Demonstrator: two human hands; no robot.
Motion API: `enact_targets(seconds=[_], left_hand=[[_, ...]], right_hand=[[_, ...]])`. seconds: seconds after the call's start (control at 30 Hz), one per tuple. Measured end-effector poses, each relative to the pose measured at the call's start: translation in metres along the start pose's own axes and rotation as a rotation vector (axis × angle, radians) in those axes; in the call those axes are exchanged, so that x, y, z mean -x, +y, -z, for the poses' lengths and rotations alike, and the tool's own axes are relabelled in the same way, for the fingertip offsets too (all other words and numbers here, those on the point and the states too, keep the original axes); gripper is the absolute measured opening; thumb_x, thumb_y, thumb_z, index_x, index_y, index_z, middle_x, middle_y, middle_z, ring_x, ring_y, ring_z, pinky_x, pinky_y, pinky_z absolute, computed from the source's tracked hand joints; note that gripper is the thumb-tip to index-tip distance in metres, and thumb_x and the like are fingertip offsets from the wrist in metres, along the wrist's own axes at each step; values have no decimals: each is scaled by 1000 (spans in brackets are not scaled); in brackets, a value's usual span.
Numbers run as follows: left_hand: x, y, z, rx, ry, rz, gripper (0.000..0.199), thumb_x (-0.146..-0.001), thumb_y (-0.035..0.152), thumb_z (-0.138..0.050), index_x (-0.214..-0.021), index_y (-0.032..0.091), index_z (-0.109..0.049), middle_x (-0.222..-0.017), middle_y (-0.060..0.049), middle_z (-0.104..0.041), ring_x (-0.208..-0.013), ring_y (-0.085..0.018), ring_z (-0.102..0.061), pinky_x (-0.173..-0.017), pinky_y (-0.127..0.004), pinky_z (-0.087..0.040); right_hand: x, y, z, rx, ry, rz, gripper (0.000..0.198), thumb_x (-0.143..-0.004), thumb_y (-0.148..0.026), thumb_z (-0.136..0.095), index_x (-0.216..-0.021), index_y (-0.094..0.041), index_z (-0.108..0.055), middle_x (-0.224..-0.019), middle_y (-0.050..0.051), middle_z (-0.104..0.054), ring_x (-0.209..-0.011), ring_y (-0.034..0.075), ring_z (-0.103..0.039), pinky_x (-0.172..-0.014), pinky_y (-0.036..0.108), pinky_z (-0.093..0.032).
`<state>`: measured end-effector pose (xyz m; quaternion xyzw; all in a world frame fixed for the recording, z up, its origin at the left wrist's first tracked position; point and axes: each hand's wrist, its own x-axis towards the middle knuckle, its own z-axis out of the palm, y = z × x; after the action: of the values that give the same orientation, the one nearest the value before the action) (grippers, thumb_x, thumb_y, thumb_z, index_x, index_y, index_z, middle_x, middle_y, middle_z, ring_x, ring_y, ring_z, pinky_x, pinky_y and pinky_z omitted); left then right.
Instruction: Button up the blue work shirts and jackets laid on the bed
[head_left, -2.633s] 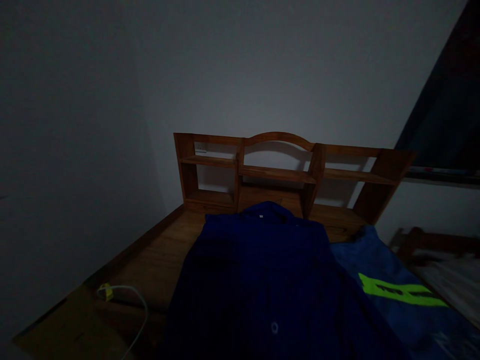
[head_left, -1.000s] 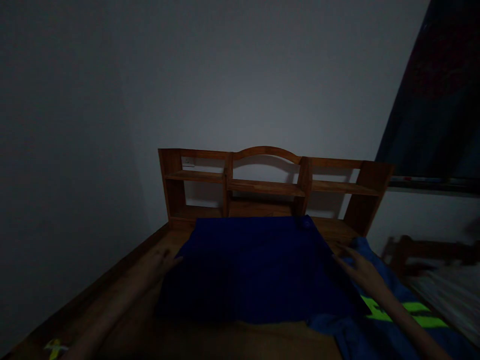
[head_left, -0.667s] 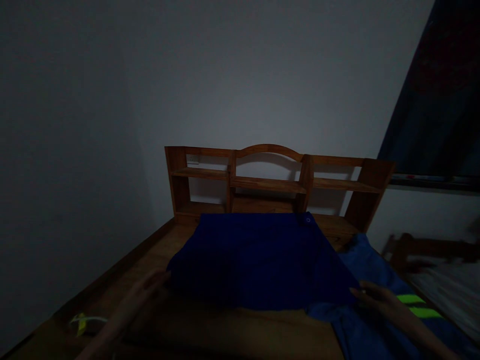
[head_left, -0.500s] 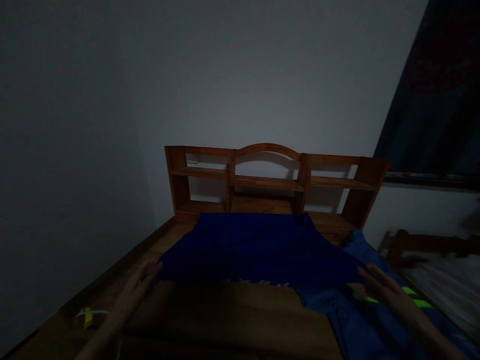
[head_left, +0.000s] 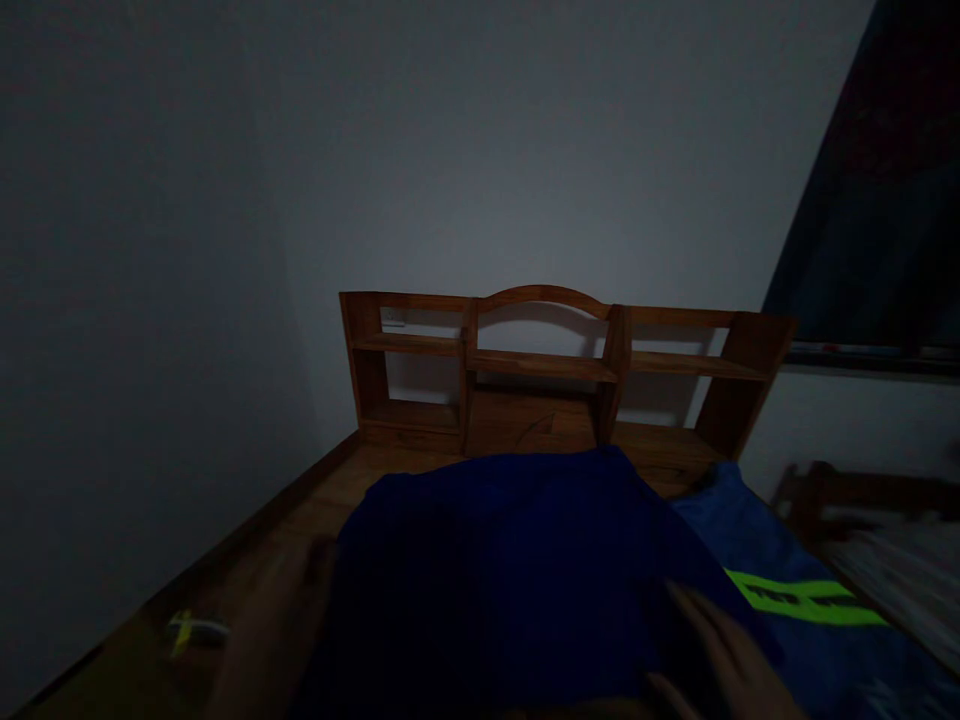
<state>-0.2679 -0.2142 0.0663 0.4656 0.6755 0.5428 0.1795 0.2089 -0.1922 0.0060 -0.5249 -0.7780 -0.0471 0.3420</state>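
Note:
A dark blue cloth (head_left: 510, 570) lies spread over the wooden tabletop (head_left: 337, 490), its far edge uneven and its near part running toward the bottom of the view. My left hand (head_left: 274, 620) is at the cloth's left side, smeared by motion, so its grip does not show. Over the right part of the cloth is my right hand (head_left: 724, 645), also blurred, with thumb and fingers apart and dark cloth between them. To the right, partly under the cloth, lies a blue garment (head_left: 780, 545) with a yellow-green stripe (head_left: 806, 598).
A wooden shelf unit (head_left: 544, 365) stands at the back against the wall (head_left: 525, 180). A small yellow item with a white strap (head_left: 184, 630) lies at lower left. At right are a dark curtain (head_left: 877, 200) and another wooden frame (head_left: 885, 490).
Both hands have come nearer and lower, the right one also inward. The cloth, earlier stretched between them, has drawn toward me, baring more tabletop behind it and more of the garment's stripe.

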Motion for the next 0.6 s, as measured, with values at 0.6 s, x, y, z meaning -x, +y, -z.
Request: enact_targets(seconds=[0.6], left_hand=[[-191, 29, -276, -601, -921, -172, 70, -52, 80, -52, -72, 15, -67, -83, -10, -69, -84, -29, -63, -66, -30, -44]], right_hand=[[-24, -46, -111, 228, 23, 710, 43, -92, -29, -43, -133, -16, -43, -125, 8, -56, -114, 21, -54, -90, 33, -51]])
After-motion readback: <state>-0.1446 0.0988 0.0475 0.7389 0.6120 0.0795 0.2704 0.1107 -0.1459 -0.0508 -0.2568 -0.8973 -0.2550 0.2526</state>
